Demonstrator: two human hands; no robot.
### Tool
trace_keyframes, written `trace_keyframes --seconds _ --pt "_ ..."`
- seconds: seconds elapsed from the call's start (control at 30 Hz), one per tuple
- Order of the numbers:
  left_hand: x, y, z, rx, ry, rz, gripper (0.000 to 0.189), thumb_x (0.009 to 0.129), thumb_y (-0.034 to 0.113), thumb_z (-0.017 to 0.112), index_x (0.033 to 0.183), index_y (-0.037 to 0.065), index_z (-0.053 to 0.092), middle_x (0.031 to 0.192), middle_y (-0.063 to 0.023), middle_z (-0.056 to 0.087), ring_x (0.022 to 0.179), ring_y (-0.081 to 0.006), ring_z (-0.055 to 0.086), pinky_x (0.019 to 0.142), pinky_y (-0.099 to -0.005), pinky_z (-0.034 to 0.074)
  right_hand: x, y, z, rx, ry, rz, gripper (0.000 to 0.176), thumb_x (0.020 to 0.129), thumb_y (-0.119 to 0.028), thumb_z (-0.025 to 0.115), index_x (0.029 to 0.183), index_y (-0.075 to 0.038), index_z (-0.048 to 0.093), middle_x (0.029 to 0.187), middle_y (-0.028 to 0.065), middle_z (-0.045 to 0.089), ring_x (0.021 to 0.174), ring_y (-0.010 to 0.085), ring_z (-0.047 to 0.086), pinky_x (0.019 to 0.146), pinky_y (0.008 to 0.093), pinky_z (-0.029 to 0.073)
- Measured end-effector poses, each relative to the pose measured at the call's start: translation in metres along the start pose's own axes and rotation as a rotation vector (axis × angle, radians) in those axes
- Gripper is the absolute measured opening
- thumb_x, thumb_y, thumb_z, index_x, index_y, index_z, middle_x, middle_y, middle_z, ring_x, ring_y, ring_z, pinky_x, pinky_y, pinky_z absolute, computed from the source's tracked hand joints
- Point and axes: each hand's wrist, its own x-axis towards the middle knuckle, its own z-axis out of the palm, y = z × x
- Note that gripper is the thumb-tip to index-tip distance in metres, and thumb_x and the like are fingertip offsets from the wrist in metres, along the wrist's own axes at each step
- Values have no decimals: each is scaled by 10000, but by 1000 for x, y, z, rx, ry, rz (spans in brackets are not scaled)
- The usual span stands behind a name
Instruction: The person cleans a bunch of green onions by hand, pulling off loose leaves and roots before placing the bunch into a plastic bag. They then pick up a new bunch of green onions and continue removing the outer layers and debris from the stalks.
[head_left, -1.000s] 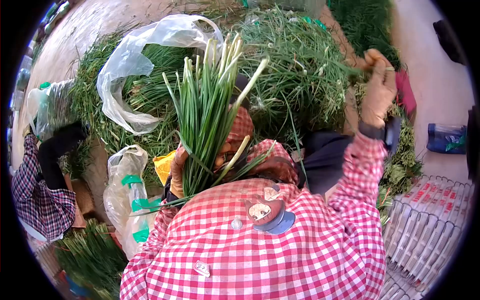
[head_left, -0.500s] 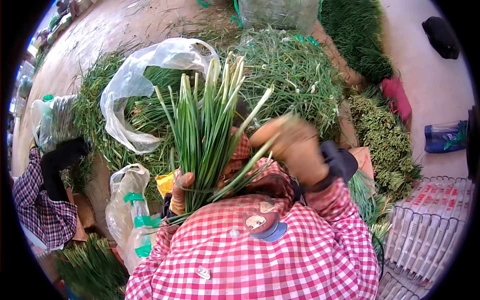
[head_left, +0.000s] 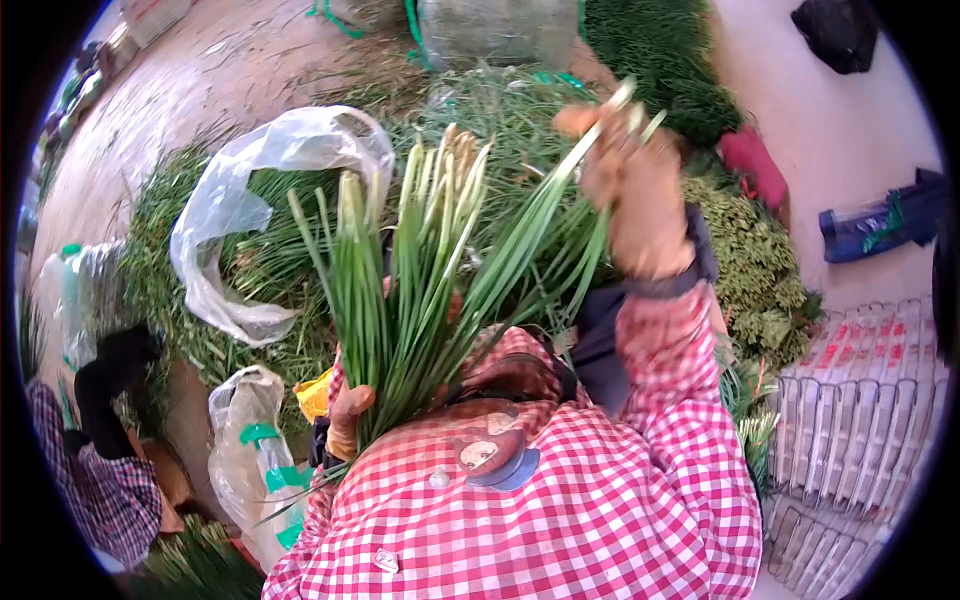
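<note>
Fingers [head_left: 357, 398], L hand [head_left: 346, 425], partly behind chive bunch [head_left: 420, 260]

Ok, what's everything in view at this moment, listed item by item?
bunch of green stalks: one, green, centre, upright
loose greens: a heap, green, ground behind the bunch
clear bag: one, see-through, on the heap, left
taped bag: one, clear with green tape, lower left
flat packs: many, white and red, right edge in rows
blue bag: one, blue, right
co-worker's sleeve: one, dark plaid, far left
left hand: tan glove, grips the bunch's base
right hand: tan glove, raised, grips a few stalk tips
</note>
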Motion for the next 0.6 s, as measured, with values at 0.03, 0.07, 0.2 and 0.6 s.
trace_keyframes --seconds 0.03,0.07,0.2,0.6 --pt "2 -6 -1 -5 5 -12 820 760 460 650 1334 -64 385 1189 -265 557 806 -233 647 680 -375 563 18 -6 -33 52 16 -99 388 992 -322 446 1080 12 623 869 -17 583 553 49 392 540 183 384" --pt "2 -8 -5 -12 17 -22 818 764 462 645 1333 -65 386 1183 -264 560 803 -233 648 679 -374 564 36 -5 -60 191 -96 -185 375 989 -330 453 1054 -10 636 856 1 579 626 70 450 587 213 410" --pt "-2 -10 -13 -28 61 -47 807 781 472 626 1331 -69 386 1161 -263 573 789 -233 649 674 -372 567 57 -45 -152 234 235 -280 326 1005 -182 362 1133 42 562 1109 124 625 922 156 612 798 315 513" --pt "6 -19 -40 60 93 -39 782 832 501 568 1325 -80 389 1093 -261 612 746 -234 654 660 -365 576 -95 -76 -232 -1751 1029 -7 439 989 -414 362 1064 -90 649 991 161 668 877 333 641 752 417 514"
